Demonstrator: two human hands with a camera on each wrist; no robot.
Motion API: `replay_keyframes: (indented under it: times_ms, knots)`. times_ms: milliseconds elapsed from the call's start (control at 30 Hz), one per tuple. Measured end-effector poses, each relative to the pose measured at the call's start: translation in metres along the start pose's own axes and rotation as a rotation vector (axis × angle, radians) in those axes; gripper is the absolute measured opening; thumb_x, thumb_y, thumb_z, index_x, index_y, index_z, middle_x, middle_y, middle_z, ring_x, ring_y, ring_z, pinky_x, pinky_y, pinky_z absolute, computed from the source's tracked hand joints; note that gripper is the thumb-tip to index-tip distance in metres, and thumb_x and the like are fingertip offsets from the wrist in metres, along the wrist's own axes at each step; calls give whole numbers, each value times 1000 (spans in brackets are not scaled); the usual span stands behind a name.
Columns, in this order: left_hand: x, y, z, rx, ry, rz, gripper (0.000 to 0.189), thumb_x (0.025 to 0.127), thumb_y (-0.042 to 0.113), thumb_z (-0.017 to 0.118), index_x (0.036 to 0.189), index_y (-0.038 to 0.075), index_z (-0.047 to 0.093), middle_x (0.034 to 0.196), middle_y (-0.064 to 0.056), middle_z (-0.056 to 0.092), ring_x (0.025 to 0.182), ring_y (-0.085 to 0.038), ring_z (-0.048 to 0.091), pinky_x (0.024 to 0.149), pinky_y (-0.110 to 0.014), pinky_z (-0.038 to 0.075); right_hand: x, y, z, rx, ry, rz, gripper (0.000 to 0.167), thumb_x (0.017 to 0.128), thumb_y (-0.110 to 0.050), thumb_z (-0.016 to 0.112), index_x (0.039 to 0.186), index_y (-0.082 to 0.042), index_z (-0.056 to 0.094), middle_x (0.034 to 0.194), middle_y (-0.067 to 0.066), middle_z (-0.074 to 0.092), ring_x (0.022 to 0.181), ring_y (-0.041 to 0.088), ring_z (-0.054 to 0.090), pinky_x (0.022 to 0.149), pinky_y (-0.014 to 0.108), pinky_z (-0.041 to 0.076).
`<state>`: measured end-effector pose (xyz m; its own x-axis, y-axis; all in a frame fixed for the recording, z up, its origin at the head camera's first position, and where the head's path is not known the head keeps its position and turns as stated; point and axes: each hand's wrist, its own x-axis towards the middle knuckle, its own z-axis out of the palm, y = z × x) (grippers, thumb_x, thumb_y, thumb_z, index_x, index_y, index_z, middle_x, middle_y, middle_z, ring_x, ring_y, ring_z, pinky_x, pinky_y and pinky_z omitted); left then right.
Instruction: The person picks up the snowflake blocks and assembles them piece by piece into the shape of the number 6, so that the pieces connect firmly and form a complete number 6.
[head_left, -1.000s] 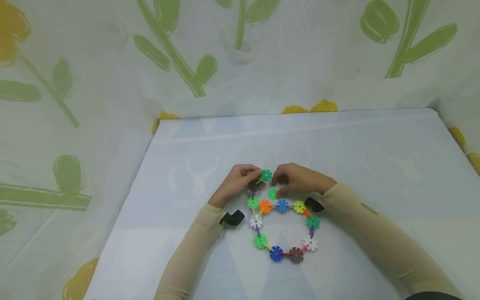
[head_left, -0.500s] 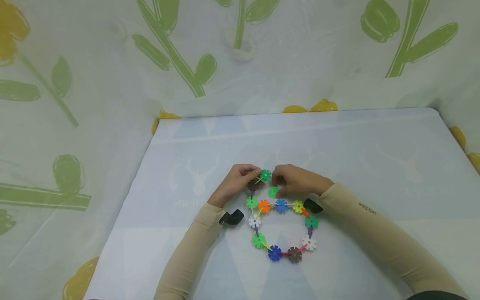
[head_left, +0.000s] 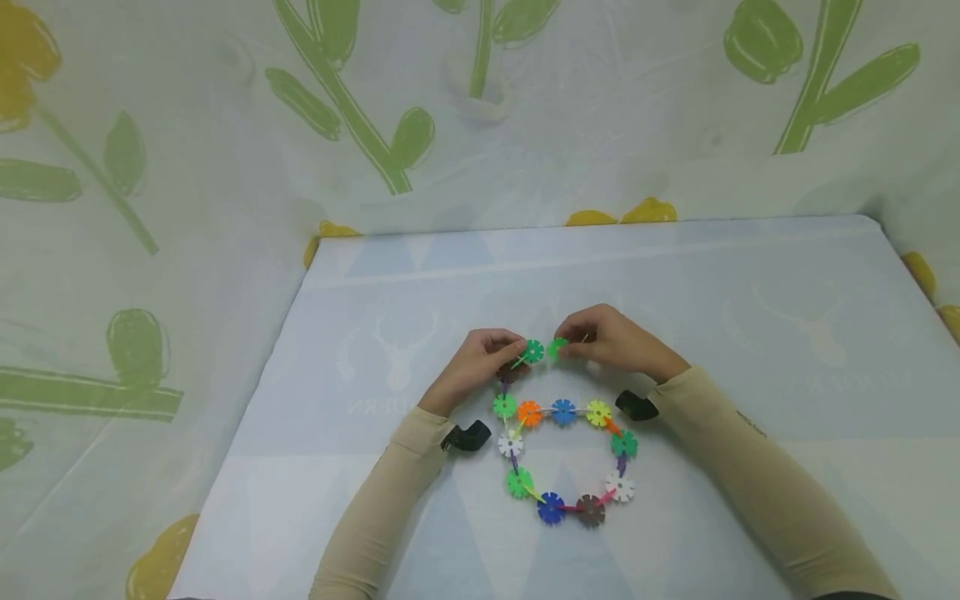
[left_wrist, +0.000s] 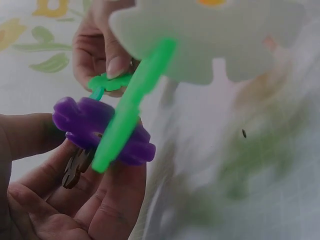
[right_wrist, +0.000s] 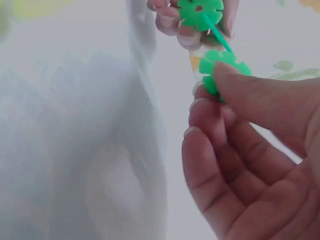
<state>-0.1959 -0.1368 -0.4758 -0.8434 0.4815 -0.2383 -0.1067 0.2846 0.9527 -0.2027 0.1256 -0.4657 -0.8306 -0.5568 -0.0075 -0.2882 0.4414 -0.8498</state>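
A chain of slotted plastic snowflake discs forms a ring (head_left: pixel 551 508) on the table, in several colours. From its upper left corner a branch (head_left: pixel 505 406) runs up to my left hand (head_left: pixel 474 367), which pinches it near a brown disc (left_wrist: pixel 77 167). Beyond the left fingertips shows a green disc (head_left: pixel 533 352). Thumb and fingers of my right hand (head_left: pixel 621 342) pinch a light green disc (right_wrist: pixel 225 72), close to the left hand's green one. In the left wrist view a purple disc (left_wrist: pixel 85 117) and a blurred white disc (left_wrist: pixel 200 45) partly cover the work.
The table (head_left: pixel 712 317) has a pale printed cloth. Behind and at the sides hangs a leaf-patterned curtain (head_left: pixel 585 133). Black wrist cameras (head_left: pixel 470 436) stick out from both sleeves, near the ring.
My right hand has lifted the light green disc upward, away from the ring's top edge, to the level of the left hand's green disc. The left hand stays nearly still.
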Motion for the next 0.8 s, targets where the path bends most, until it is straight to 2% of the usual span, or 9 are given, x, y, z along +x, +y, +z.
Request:
replay_keyframes:
  times_ms: [267,400,567,800]
  knots:
    - [-1,2,3,17,7,-3,29,105,24,61,119,2,72,96,-14,78,72,-13,67,65,-25,50,-2,1,0,-12,60,-27,10,96,-12,74,104,-11,80,100,4,79,86,13,66,77,24,54]
    - [-2,3,4,18,9,1,28,105,23,61,118,1,73,95,-15,78,70,-13,66,64,-25,49,-2,-2,1,-38,81,-75,10,96,-12,74,104,-13,79,101,1,78,88,12,67,77,25,55]
    - [-1,3,5,18,13,8,27,105,24,62,116,2,73,91,-12,78,68,-13,64,63,-24,49,-2,-2,1,-44,87,-123,10,96,-12,74,103,-16,79,103,-1,78,90,11,67,78,25,56]
    - [1,1,5,1,12,19,27,105,23,62,115,1,74,89,-10,79,69,-11,67,62,-24,48,-2,-4,2,-1,91,-137,11,95,-9,74,103,-15,80,102,1,78,91,12,69,81,23,57]
